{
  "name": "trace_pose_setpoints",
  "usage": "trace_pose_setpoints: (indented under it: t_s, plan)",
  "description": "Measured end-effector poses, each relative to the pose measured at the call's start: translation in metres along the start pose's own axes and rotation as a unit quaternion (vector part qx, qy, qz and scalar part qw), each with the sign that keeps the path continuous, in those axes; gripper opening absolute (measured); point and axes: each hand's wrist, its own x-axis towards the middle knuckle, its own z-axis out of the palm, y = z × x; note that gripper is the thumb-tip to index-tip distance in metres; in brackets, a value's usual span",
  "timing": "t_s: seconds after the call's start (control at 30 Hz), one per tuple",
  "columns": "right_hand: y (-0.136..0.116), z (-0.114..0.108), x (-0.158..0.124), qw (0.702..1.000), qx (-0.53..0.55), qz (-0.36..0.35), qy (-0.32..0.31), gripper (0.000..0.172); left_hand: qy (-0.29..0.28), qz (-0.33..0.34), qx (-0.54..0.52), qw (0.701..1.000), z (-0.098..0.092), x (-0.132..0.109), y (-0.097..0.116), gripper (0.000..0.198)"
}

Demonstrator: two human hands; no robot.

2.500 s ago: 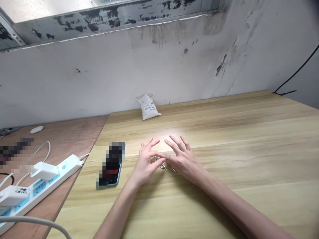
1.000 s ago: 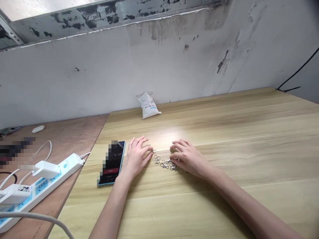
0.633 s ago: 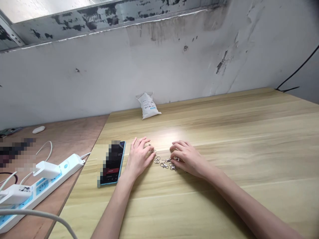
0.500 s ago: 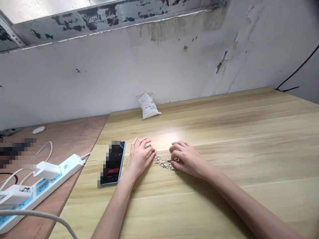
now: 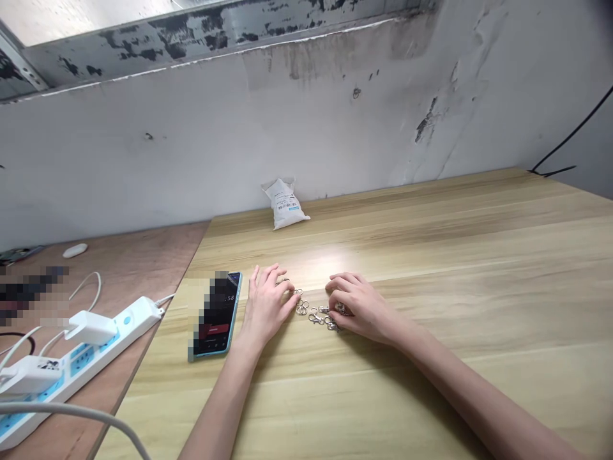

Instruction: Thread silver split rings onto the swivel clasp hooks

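Note:
My left hand [image 5: 268, 301] rests on the light wood table with its fingers spread and its thumb apart. Small metal split rings [image 5: 301, 308] lie beside the thumb tip, and more small metal pieces [image 5: 282, 281] show partly between its fingers and thumb. Opposite, my right hand [image 5: 359, 306] is cupped palm-down over several silver swivel clasps, its thumb and forefinger apart around them; its palm hides part of the pile. In the gap between my hands lies a silver swivel clasp [image 5: 315, 319], near the right thumb.
A phone [image 5: 216, 319] with a lit screen lies left of my left hand. Against the wall sits a white plastic packet [image 5: 286, 206] with a label. On the brown table at left are a power strip [image 5: 127, 321] with plugged-in chargers, and cables.
My left hand has shifted slightly left, its fingers spread a little more. My right hand stays almost still over the clasps. The digits on the phone went from 57 to 58.

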Motion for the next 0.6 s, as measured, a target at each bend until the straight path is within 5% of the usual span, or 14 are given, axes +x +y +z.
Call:
trace_pose_setpoints:
  t_s: [0.6]
  plan:
    - [-0.0010, 0.0030, 0.0004, 1.000, 0.006, -0.013, 0.005, 0.014, 0.005, -0.039, -0.063, 0.997, 0.0060, 0.0008, 0.0055, 0.010]
